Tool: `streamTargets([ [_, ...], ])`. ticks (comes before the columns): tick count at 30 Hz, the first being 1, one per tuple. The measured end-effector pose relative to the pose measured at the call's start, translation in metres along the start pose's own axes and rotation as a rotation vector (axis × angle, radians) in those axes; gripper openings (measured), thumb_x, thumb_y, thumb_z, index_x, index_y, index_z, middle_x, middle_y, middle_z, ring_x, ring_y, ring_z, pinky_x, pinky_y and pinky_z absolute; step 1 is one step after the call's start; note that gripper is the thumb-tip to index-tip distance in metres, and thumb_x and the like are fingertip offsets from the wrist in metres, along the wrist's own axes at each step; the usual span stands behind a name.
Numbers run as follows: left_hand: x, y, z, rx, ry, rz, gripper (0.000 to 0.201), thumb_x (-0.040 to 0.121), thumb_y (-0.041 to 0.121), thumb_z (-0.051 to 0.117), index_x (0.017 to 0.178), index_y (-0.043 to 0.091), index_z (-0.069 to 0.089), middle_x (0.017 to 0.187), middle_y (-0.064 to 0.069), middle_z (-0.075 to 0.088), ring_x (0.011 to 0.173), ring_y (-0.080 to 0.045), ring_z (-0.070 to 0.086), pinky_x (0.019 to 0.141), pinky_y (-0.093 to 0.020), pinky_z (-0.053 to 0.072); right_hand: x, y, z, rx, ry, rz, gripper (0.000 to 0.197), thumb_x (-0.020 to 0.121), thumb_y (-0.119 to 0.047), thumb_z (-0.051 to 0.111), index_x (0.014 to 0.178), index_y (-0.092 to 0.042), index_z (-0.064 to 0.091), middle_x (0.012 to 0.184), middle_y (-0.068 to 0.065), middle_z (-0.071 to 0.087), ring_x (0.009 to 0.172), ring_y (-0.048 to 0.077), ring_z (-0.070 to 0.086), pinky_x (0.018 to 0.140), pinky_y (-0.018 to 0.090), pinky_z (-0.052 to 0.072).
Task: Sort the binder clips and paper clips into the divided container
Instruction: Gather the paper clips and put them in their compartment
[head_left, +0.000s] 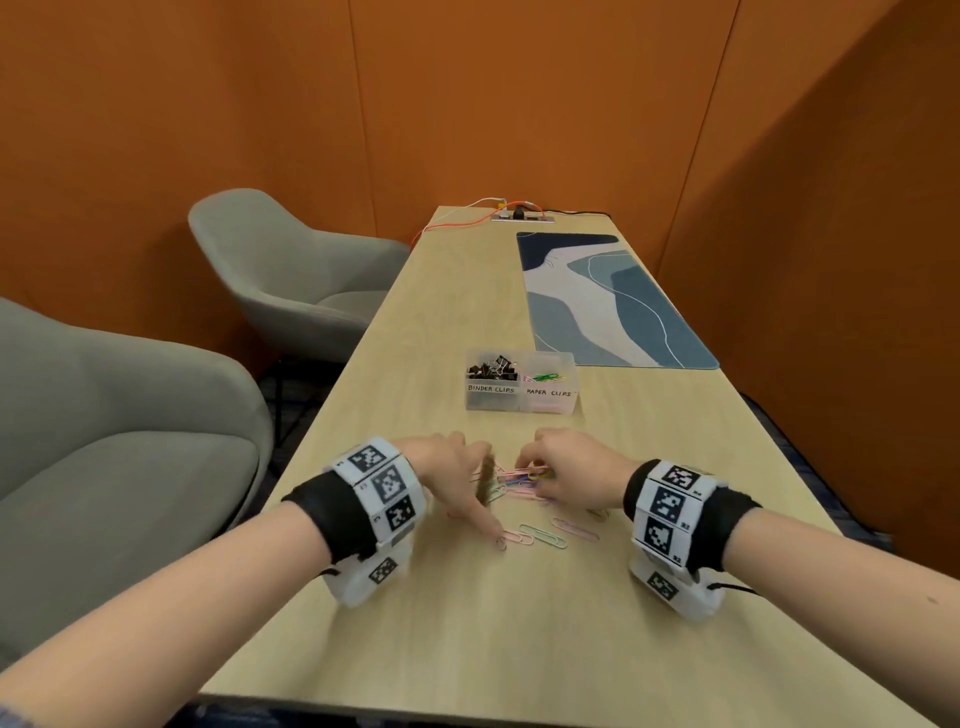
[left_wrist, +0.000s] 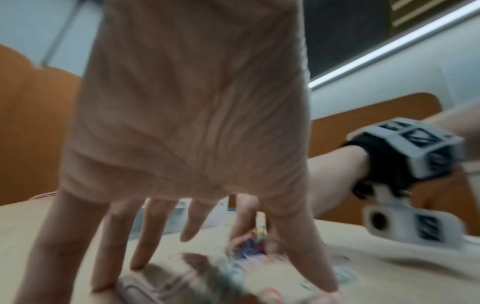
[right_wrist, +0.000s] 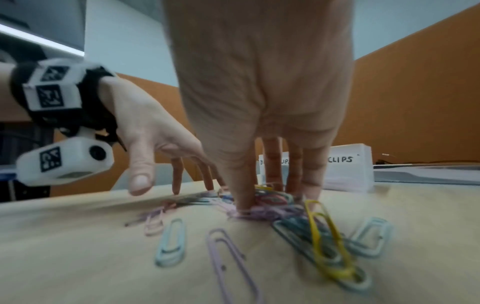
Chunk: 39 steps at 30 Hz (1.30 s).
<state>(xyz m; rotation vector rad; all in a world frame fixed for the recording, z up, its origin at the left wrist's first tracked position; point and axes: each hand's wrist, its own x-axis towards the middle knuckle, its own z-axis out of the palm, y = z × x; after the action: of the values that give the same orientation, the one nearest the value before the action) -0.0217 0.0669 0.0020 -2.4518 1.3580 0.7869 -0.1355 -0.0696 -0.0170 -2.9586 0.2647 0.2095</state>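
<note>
Head view: paper clips (head_left: 519, 480) lie heaped on the table (head_left: 519, 623) just short of the divided container (head_left: 521, 382), a few loose ones nearer the person. Left hand (head_left: 457, 467) has straight, spread fingers (left_wrist: 109, 246) pressing down; right hand (head_left: 571, 473) has fingers (right_wrist: 242, 185) curled into the heap, actual pinch unclear. Best bet: rake strays in, pinch a bunch, drop it right-side under "PAPER CLIPS".

Bare forearms; each wrist wears a black strap (head_left: 332, 512) carrying white square-coded marker blocks (head_left: 382, 486).
</note>
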Motion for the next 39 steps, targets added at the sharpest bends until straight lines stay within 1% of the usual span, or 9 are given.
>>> streamTargets([
  [5,0.01,0.019,0.006,-0.012,0.175,0.072,0.089,0.065,0.054,0.077,0.138,0.022,0.038,0.129,-0.011,0.043,0.12,-0.029,0.044,0.1,-0.04,0.043,0.0,0.006,-0.007,0.12,0.12,0.066,0.023,0.083,-0.014,0.061,0.105,-0.011,0.067,0.098,0.009,0.068,0.085,0.02,0.055,0.071,0.025,0.039],
  [11,0.024,0.022,-0.005,-0.104,0.348,0.137,0.042,0.072,0.027,0.077,0.111,0.015,0.066,0.111,-0.008,0.069,0.106,-0.026,0.061,0.084,-0.028,0.046,0.0,0.023,-0.02,0.49,0.149,0.224,0.014,0.081,-0.002,0.065,0.094,-0.004,0.069,0.064,0.003,0.057,0.056,0.019,0.059,0.056,0.024,0.056],
  [17,0.032,0.022,-0.012,-0.09,0.343,0.156,0.026,0.074,0.017,0.074,0.099,0.012,0.069,0.105,-0.011,0.07,0.098,-0.028,0.064,0.08,-0.032,0.051,0.005,0.033,-0.044,0.739,0.151,0.313,0.007,0.079,0.007,0.064,0.086,0.008,0.063,0.078,0.02,0.06,0.06,0.024,0.056,0.05,0.019,0.055],
  [21,0.038,0.02,-0.015,-0.207,0.289,0.156,0.025,0.072,0.014,0.074,0.096,0.011,0.069,0.093,-0.01,0.069,0.08,-0.024,0.064,0.072,-0.031,0.053,0.032,0.043,-0.068,0.763,0.264,0.384,0.013,0.08,-0.002,0.069,0.093,-0.005,0.067,0.084,0.011,0.066,0.065,0.015,0.062,0.055,0.02,0.056],
  [24,0.044,0.015,-0.015,-0.299,0.258,0.168,0.014,0.072,0.011,0.075,0.083,0.013,0.067,0.076,-0.002,0.061,0.067,-0.018,0.059,0.061,-0.027,0.051,0.059,0.051,-0.079,0.72,0.343,0.417,0.02,0.082,-0.004,0.067,0.101,0.0,0.068,0.091,0.013,0.068,0.081,0.022,0.066,0.069,0.027,0.057],
  [29,0.051,0.005,-0.021,-0.489,0.207,0.195,0.023,0.077,0.001,0.069,0.066,0.018,0.057,0.06,0.003,0.058,0.036,0.0,0.056,0.038,-0.011,0.045,0.083,0.056,-0.075,0.606,0.256,0.469,0.027,0.079,-0.004,0.068,0.105,0.001,0.068,0.088,0.014,0.067,0.084,0.027,0.071,0.084,0.038,0.058],
  [32,0.054,-0.001,-0.026,-0.589,0.181,0.207,0.022,0.076,-0.002,0.068,0.066,0.015,0.058,0.059,0.0,0.061,0.036,0.0,0.057,0.041,-0.014,0.051,0.082,0.059,-0.074,0.529,0.226,0.463,0.027,0.079,-0.01,0.069,0.106,-0.003,0.068,0.094,0.015,0.07,0.082,0.025,0.07,0.086,0.036,0.058],
  [36,0.055,-0.001,-0.043,-0.735,0.166,0.236,0.024,0.078,-0.007,0.066,0.066,0.012,0.057,0.045,0.007,0.063,0.039,-0.002,0.06,0.043,-0.015,0.053,0.063,0.061,-0.074,0.469,0.356,0.379,0.021,0.085,-0.011,0.061,0.102,-0.005,0.07,0.107,0.013,0.07,0.084,0.02,0.058,0.084,0.035,0.052],
  [39,0.057,0.002,-0.069,-0.809,0.214,0.266,0.024,0.079,-0.007,0.065,0.066,0.012,0.058,0.049,0.005,0.064,0.042,-0.006,0.06,0.046,-0.019,0.053,0.032,0.061,-0.066,0.466,0.383,0.344,0.02,0.087,-0.012,0.057,0.1,-0.008,0.071,0.104,0.01,0.071,0.086,0.017,0.058,0.079,0.033,0.05],
])
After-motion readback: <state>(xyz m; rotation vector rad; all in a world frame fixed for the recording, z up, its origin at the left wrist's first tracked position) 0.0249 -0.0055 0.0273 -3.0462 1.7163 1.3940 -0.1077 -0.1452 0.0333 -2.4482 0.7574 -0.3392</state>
